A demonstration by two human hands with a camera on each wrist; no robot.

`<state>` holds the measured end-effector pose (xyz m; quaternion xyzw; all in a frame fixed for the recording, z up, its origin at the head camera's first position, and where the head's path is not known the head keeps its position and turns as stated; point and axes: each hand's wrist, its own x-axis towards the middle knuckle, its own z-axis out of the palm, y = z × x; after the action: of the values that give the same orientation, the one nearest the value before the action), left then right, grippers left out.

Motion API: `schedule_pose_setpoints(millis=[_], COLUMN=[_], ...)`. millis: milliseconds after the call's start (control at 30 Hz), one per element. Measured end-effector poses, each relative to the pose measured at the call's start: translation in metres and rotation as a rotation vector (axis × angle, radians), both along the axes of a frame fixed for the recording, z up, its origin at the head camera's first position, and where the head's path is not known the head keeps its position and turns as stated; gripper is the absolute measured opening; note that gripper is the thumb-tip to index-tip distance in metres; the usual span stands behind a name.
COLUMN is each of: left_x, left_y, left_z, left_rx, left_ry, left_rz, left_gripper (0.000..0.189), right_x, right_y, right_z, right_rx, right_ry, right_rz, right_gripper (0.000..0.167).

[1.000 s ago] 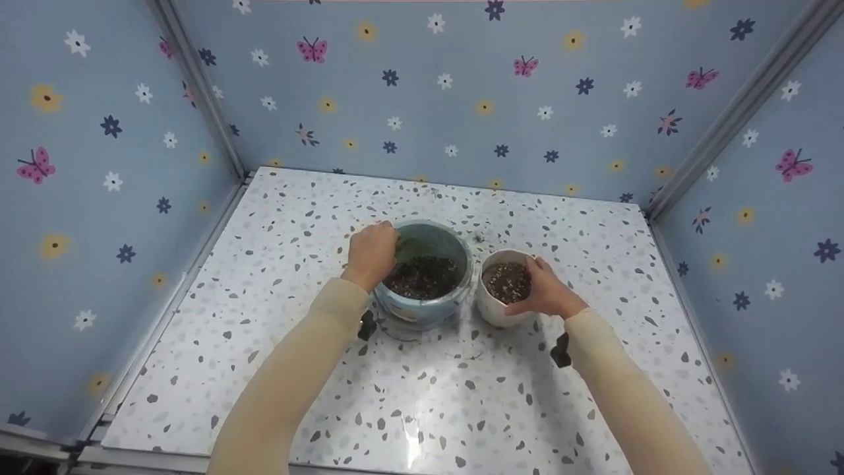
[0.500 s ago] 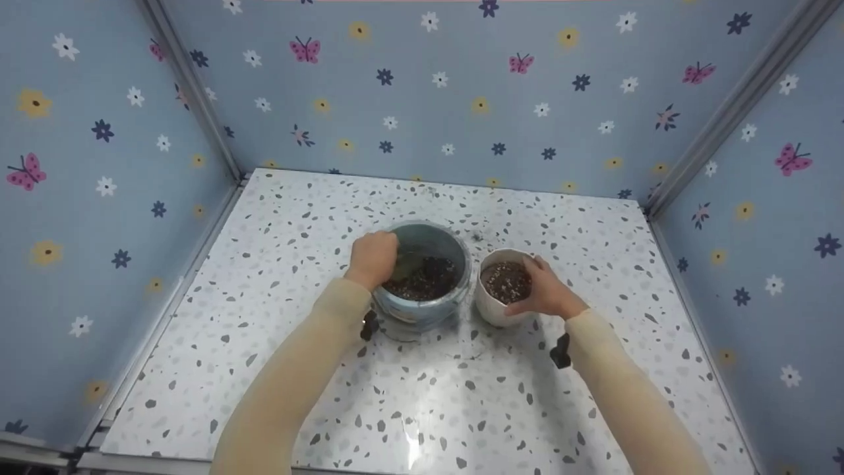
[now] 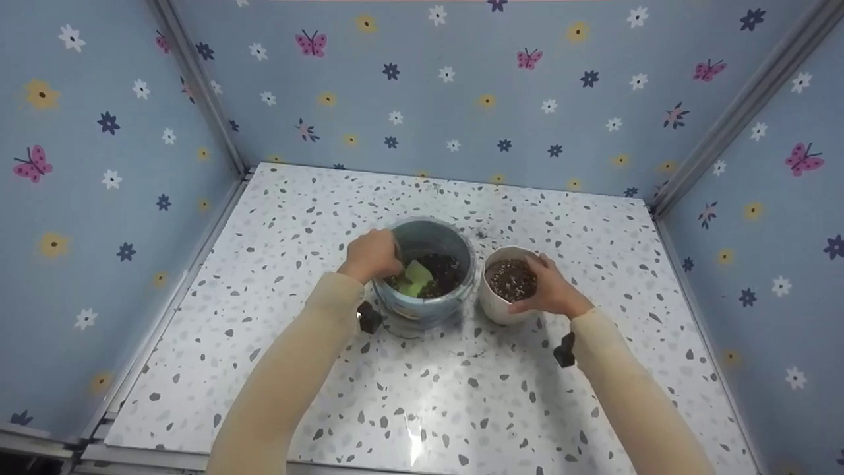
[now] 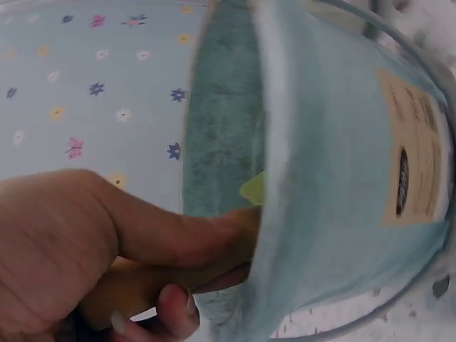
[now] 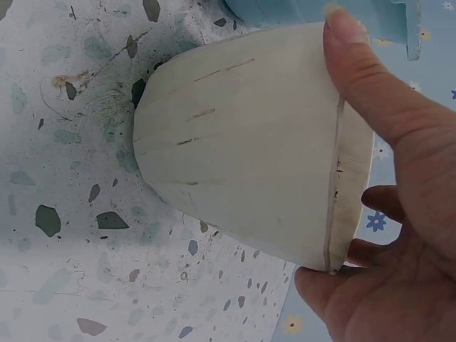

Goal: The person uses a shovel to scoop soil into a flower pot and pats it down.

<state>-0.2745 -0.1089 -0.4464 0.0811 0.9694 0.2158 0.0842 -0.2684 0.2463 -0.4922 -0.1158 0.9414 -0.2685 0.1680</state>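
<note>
My left hand grips the wooden handle of a small garden trowel at the left rim of a pale blue pot. The trowel's green blade is inside that pot, against dark soil; its tip partly meets the soil. On the right, a white pot holds brown, speckled soil almost to the rim. My right hand holds this pot by its rim, thumb outside on the near side, fingers at the far side. Some of those fingertips are hidden in the head view.
Both pots stand close together on a white speckled tabletop. Blue walls with flowers and butterflies enclose the back and sides. A small dark crumb patch lies behind the pots.
The trowel's blade, dim against the blue pot's inner wall before, now shows bright green over the soil. My left hand has tilted slightly. My right hand keeps its hold on the white pot.
</note>
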Motion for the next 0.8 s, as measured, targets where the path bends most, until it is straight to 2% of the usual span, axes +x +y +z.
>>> schedule_pose_setpoints(millis=[133, 300, 533, 800], left_x=[0.002, 0.002, 0.008, 0.009], left_y=[-0.005, -0.009, -0.014, -0.020], left_z=[0.000, -0.008, -0.012, -0.016], left_rx=[0.046, 0.115, 0.206, 0.344], left_ry=[-0.090, -0.149, -0.168, -0.162], left_rz=[-0.002, -0.004, 0.014, 0.032], left_gripper=[0.010, 0.023, 0.018, 0.024], right_x=[0.000, 0.002, 0.005, 0.000], right_y=[0.000, 0.003, 0.000, -0.002], right_z=[-0.001, -0.004, -0.004, -0.001], right_rx=[-0.007, -0.005, 0.008, 0.001], right_ry=[0.005, 0.001, -0.021, -0.015], right_rz=[0.000, 0.001, -0.008, -0.004], right_gripper=[0.122, 0.122, 0.119, 0.120])
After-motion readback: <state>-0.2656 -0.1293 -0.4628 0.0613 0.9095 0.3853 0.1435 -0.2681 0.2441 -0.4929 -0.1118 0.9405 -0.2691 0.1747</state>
